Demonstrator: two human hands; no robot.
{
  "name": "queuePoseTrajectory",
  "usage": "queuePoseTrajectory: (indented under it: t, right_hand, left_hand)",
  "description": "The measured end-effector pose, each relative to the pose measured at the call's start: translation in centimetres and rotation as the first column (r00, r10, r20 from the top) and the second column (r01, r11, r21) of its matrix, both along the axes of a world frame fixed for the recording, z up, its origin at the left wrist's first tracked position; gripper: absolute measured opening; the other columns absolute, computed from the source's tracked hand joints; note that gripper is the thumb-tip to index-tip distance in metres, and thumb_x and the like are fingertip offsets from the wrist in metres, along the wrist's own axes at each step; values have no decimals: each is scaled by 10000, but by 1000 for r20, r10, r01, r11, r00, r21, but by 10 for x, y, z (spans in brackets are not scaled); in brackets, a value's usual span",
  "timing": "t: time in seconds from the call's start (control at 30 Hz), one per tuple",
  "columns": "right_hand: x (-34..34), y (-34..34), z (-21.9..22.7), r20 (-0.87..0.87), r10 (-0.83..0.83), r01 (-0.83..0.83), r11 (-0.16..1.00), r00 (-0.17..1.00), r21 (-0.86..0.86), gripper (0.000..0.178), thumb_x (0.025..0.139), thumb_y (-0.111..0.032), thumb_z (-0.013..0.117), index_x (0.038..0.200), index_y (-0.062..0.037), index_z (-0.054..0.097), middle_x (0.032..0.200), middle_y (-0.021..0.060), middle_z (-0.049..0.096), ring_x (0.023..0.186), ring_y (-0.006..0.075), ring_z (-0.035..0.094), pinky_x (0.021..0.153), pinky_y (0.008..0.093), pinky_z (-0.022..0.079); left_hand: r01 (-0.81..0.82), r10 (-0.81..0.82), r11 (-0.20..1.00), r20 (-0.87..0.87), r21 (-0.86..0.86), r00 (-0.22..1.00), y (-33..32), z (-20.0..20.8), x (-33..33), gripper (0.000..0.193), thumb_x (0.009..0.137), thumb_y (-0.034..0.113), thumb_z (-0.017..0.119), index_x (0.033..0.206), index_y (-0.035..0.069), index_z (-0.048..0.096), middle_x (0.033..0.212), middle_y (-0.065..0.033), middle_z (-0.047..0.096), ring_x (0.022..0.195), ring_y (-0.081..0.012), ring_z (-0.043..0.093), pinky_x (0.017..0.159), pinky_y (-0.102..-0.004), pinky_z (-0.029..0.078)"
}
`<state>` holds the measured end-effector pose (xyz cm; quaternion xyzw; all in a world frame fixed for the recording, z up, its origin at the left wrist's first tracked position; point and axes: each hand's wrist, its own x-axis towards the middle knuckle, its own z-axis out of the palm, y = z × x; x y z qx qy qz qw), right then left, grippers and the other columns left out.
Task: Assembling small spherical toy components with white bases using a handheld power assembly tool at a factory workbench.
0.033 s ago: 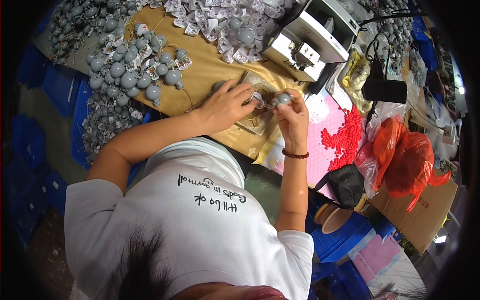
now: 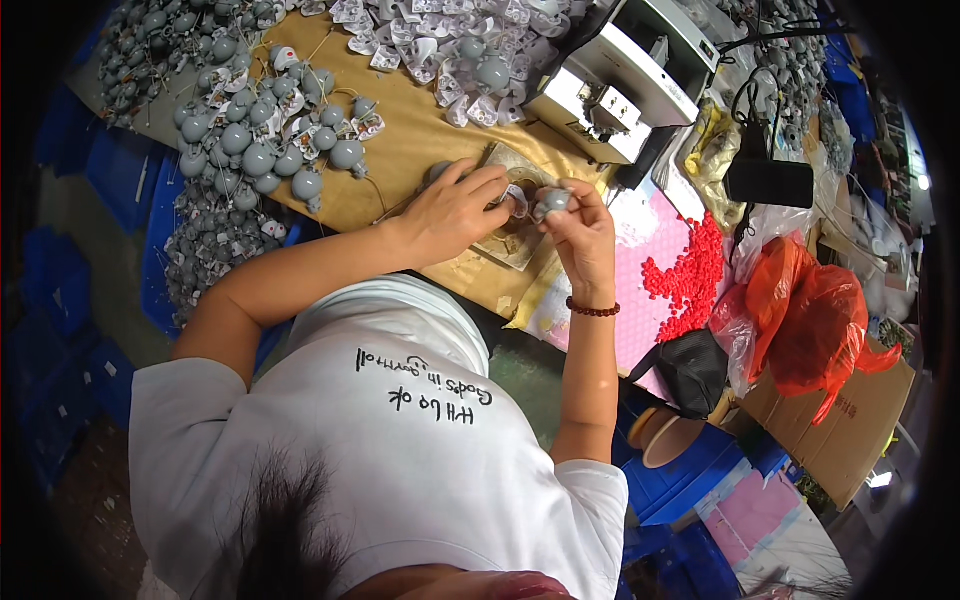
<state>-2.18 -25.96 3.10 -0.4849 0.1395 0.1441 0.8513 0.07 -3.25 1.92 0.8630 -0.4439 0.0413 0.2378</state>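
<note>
Between the fingers of my right hand (image 2: 585, 238) is a small grey ball-shaped part (image 2: 553, 200). My left hand (image 2: 458, 212) is closed around a small white plastic piece (image 2: 516, 198), close to the grey part but its exact contact with it is too small to tell. Both hands are over a square block with a round hollow (image 2: 518, 254) on the brown table covering. Another grey rounded piece (image 2: 437, 172) shows partly behind my left fingers.
Grey ball parts with wires (image 2: 257, 158) are heaped at the left, white plastic pieces (image 2: 410, 40) at the back. A white machine (image 2: 590, 110) stands back right. Red bits (image 2: 690, 275) lie on a pink sheet (image 2: 640, 255). Further right are a black phone-like slab (image 2: 770, 183) and red plastic bag (image 2: 815, 310).
The grey ball part has shifted slightly left and turned in my right fingers, nearer the white piece. My left hand has stayed almost in place.
</note>
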Motion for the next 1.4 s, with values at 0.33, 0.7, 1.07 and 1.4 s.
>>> queuePoseTrajectory:
  t: [0.33, 0.7, 1.07, 1.4]
  right_hand:
    - [1, 16, -8, 260, 319, 111, 418, 911, -901, 392, 765, -78, 826, 1099, -4, 633, 896, 81, 613, 745, 187, 575, 683, 311, 499]
    - [17, -6, -17, 517, 103, 432, 426, 850, -795, 358, 854, -87, 746, 1172, 4, 609, 955, 82, 615, 801, 176, 579, 698, 303, 489]
    - [107, -105, -38, 416, -239, 478, 352, 877, -805, 482, 864, -211, 757, 1182, 99, 569, 894, 103, 667, 767, 159, 617, 690, 274, 504]
    - [87, -4, 115, 803, -224, 543, 827, 552, -142, 721, 835, 103, 605, 1449, 39, 232, 775, 100, 655, 675, 182, 648, 730, 342, 531]
  left_hand:
    - [6, -10, 995, -47, -104, 999, 0, -4, 8, 280, 752, 90, 712, 1026, 49, 674, 1146, -113, 617, 1238, -316, 523, 1014, -469, 418]
    - [-165, 155, 983, -122, -79, 980, -27, 0, 14, 337, 749, 91, 707, 1074, 100, 620, 1006, -60, 590, 1076, -268, 562, 933, -410, 446]
    - [-144, 132, 979, -86, -147, 988, -29, -7, 14, 306, 740, 93, 708, 1035, 104, 625, 977, -43, 581, 1008, -244, 574, 899, -398, 446]
    - [-150, 133, 978, -121, -145, 984, -28, -9, 15, 287, 733, 112, 715, 1008, 110, 637, 966, -52, 588, 1004, -247, 578, 897, -395, 446]
